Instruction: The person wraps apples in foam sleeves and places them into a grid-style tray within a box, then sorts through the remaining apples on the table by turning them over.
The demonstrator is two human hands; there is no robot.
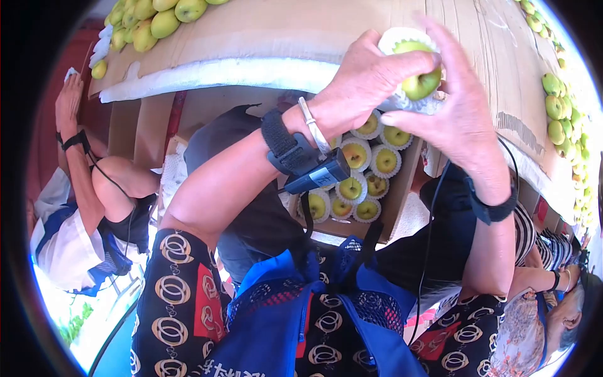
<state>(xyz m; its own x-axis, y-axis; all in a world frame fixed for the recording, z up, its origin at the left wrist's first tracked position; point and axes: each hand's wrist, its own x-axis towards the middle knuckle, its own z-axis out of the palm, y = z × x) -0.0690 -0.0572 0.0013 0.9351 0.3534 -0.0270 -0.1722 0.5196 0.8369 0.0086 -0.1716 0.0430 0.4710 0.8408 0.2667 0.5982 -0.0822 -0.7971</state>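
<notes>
Above the table's near edge, my left hand [370, 78] holds a green apple [422, 83], its thumb across the fruit. White foam netting [405, 39] shows around and behind this apple. To the right, my right hand [458, 107] is beside the apple with its thumb and fingers spread apart. Below both hands, a cardboard box [405, 188] holds several yellow-green apples [352, 187] in white foam nets.
A cardboard-covered table [251, 38] spans the top. Green apples are piled at its upper left [164, 24] and right side [556, 107]. One person's hand [69, 103] is at the left; another person [540, 283] sits at the right.
</notes>
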